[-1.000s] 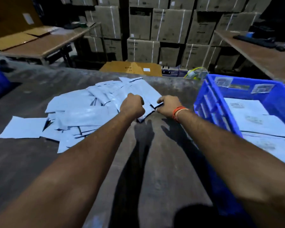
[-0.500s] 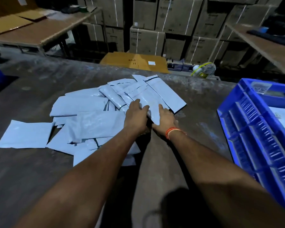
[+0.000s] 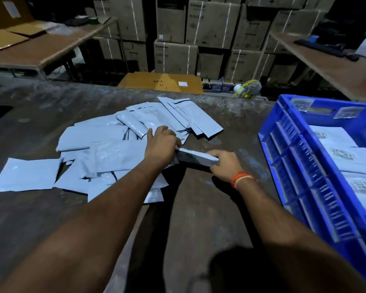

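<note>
While the left hand (image 3: 161, 144) and right hand (image 3: 226, 166) each gripped one end of a flat grey plastic pouch (image 3: 195, 158), it hung just left of the blue plastic crate (image 3: 294, 157), apparently held level for transfer from the scattered pouch pile (image 3: 106, 153).

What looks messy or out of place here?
The light grey plastic mailer pouches lie in a loose, overlapping heap on the dark worn table, pointing every way; one stray pouch lies at the left end. Nothing looks torn or spilled. The left hand and right hand grip one held pouch.
</note>
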The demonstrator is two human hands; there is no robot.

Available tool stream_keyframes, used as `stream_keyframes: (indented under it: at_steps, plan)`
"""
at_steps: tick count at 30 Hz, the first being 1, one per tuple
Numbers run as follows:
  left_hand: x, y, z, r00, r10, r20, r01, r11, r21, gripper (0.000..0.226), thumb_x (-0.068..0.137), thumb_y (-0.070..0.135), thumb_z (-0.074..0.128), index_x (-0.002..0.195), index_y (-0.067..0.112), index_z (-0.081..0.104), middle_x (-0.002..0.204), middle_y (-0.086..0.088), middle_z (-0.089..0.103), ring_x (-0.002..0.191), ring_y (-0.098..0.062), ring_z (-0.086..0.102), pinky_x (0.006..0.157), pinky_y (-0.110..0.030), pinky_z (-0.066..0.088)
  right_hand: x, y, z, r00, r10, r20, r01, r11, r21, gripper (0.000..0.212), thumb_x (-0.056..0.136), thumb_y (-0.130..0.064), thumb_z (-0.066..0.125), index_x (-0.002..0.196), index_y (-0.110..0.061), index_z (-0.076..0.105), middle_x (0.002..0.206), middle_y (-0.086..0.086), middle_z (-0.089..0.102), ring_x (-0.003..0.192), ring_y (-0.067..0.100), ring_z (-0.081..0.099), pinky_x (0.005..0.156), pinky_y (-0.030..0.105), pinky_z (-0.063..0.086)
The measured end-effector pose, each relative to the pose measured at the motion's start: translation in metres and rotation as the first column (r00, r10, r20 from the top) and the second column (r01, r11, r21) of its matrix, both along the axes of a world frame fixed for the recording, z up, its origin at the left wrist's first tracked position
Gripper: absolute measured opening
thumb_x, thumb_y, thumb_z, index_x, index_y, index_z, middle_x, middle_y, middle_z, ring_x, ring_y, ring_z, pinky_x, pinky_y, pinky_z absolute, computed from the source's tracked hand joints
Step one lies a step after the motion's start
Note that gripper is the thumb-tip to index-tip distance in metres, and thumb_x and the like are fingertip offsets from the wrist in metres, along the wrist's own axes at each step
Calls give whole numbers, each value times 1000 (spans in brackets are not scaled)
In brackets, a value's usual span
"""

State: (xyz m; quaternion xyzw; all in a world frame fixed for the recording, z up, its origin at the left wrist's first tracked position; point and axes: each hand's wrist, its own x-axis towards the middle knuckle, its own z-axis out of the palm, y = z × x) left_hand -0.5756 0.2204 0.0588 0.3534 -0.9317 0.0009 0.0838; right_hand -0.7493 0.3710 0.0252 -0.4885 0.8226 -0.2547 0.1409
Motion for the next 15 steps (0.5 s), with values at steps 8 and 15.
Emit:
stream_keyframes:
  at_steps: [8, 15]
  plan:
    - [38, 59, 14, 983, 30, -180, 22, 961, 277, 19, 84, 43, 75, 99, 31, 76, 84, 1, 71, 91, -25, 66, 70, -30, 46, 16, 105, -9, 784, 109, 611, 179, 902, -392, 33, 88, 0, 61, 117, -12, 67, 108, 9, 74, 100, 25, 71, 89, 40, 56]
    - [84, 130, -3, 986, 57, -155, 20, 890, 456, 21, 84, 42, 79, 86, 22, 76, 78, 3, 71, 80, -12, 65, 69, -30, 47, 44, 174, -45, 731, -32, 682, 312, 904, -292, 30, 85, -29, 64, 113, -18, 68, 104, 7, 76, 98, 28, 72, 88, 45, 55]
